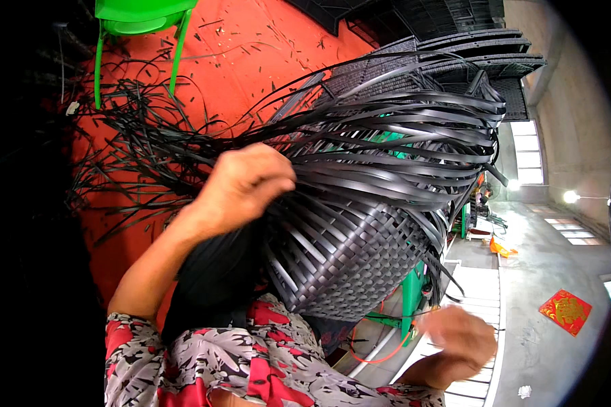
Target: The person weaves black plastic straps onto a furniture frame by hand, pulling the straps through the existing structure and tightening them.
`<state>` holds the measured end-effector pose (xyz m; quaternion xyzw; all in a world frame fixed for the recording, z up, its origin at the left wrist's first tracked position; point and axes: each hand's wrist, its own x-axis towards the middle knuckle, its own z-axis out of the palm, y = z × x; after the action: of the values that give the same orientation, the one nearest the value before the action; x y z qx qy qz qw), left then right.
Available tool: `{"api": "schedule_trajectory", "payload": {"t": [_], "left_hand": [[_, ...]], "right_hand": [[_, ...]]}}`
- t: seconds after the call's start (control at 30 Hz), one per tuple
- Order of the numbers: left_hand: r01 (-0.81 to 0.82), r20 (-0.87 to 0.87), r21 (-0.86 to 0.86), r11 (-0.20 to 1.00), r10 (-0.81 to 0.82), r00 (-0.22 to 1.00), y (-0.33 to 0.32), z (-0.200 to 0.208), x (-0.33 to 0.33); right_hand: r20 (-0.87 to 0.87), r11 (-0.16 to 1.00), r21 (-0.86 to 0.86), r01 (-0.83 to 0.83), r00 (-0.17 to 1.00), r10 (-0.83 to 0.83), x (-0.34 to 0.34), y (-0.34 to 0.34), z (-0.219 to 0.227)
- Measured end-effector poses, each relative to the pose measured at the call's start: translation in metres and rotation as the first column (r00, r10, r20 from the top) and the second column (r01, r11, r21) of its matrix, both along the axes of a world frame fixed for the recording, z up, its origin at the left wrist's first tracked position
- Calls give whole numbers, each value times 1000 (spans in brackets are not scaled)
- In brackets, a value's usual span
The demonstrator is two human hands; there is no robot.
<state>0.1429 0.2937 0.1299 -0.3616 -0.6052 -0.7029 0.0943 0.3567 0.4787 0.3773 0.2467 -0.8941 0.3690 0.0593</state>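
Woven panel [360, 261]: grey-black, checkered weave. Strips [400, 180] above panel: glossy black. Floor [244, 20] upper left of panel: orange-red. Chair [142, 17] beyond: bright green. Shirt [278, 366] below panel: grey-white, black, red leaf print.

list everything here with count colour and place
flat weaving strips: many, black, across middle
woven piece: one, dark grey, centre
stacked woven pieces: several, dark, upper right
chair: one, green, top left
floor: one, red, upper left
stand: one, green, lower right
crumpled item: one, orange, right
wall hanging: one, red-gold, lower right
bright lights: two, white, right
windows: several, white, right
patterned shirt: one, red, grey, black, bottom
left hand: one, bare, centre left
right hand: one, bare, lower right
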Motion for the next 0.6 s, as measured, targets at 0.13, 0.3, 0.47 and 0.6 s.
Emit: {"api": "schedule_trajectory", "payload": {"t": [0.13, 0.3, 0.47, 0.6], "left_hand": [[123, -22, -38, 992, -124, 992, 22, 4, 6], [270, 55, -44, 962, -267, 962, 36, 2, 5], [538, 284, 54, 841, -530, 799, 31, 11, -5], [551, 180, -3, 835, -541, 821, 35, 15, -11]], "right_hand": [[-132, 774, 506, 380, 921, -366, -55, -23, -35], [-288, 769, 415, 486, 872, -396, -69, -6, -75], [-284, 741, 379, 554, 832, -477, -71, -6, -86], [-277, 761, 294, 578, 813, -511, -73, -4, -94]]}}
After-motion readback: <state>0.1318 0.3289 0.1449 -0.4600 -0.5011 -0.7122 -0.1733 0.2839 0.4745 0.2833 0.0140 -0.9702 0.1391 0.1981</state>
